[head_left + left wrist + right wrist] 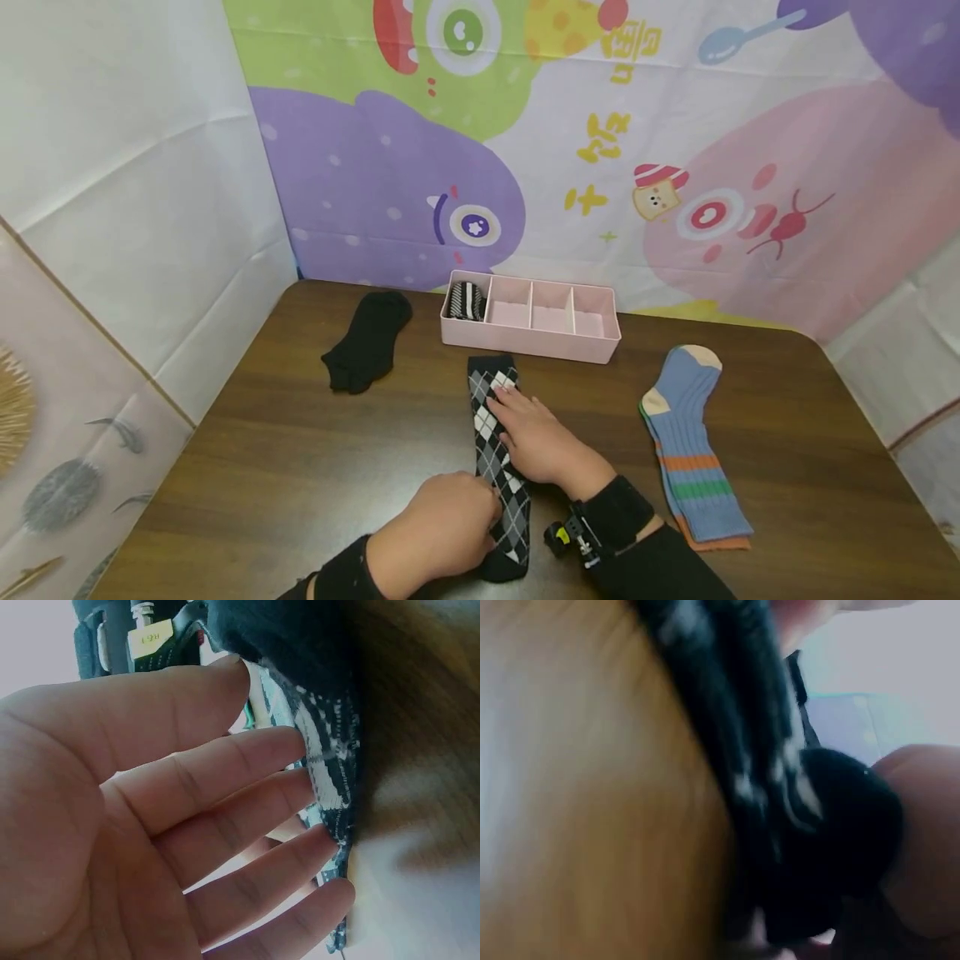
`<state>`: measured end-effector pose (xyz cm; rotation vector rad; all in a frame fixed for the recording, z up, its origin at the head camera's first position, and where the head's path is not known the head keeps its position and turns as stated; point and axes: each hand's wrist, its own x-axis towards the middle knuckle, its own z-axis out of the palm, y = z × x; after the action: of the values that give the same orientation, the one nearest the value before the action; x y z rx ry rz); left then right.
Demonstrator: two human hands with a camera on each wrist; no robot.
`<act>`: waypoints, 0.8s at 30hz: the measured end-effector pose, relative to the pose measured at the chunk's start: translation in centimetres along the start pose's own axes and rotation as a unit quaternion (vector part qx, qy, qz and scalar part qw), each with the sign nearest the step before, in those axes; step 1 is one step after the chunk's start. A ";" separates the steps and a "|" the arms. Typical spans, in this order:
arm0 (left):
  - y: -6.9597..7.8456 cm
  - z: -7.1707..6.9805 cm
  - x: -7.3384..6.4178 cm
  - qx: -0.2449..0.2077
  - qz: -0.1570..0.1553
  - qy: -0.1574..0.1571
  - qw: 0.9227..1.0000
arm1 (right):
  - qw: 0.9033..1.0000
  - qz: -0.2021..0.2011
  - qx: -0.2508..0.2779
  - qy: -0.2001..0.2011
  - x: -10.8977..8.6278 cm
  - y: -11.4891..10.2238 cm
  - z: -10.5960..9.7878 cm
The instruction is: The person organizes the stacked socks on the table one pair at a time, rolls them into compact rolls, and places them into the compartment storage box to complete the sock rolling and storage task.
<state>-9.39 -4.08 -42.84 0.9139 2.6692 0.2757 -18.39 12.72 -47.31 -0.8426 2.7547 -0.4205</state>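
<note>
A patterned sock point(491, 454), black with grey and white diamonds, lies lengthwise on the brown table point(337, 483), one dark end toward the pink box point(528, 340) and the other toward the person. The right hand point(543, 442) rests flat across its upper part, fingers spread and extended over the diamonds; that grip is loose and closed around nothing. The left hand point(442, 521) is at the sock's left edge, nearer the person. From the head its fingers look bent, but the left wrist view shows them fairly straight and slightly parted, tips touching the sock's edge, the thumb apart from them; the grip seems not to pinch the cloth, though the underside is partly hidden. The right wrist view is blurred, showing mainly the dark sock along the tabletop.

The pink box stands beyond the sock near the table's far edge, divided into four compartments in a row; a black-and-white striped roll point(467, 302) sits in the leftmost one. Left of the box lie black socks point(367, 342). Well to the right lie blue socks point(693, 446) with cream heel and toe and orange and green bands. Both wrists wear black bands point(618, 510). Behind the table hangs a cartoon-printed cloth point(390, 183).
</note>
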 end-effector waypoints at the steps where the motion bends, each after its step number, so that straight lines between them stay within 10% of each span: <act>1: 0.0 0.0 0.0 0.004 0.001 0.004 1.000 | 1.000 0.001 -0.011 -0.006 -0.2 -0.3 -0.2; 11: -0.1 0.4 -0.2 0.015 0.007 0.038 0.999 | 0.999 -0.011 -0.033 -0.037 -5.6 -3.7 -3.1; 24: 0.4 0.4 -0.3 0.027 0.005 0.052 0.998 | 0.995 -0.038 0.022 -0.091 -8.5 -5.2 -0.7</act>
<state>-8.78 -3.98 -43.06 0.9537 2.7807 0.2626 -9.11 13.61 -43.84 -0.9280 2.5456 -0.3951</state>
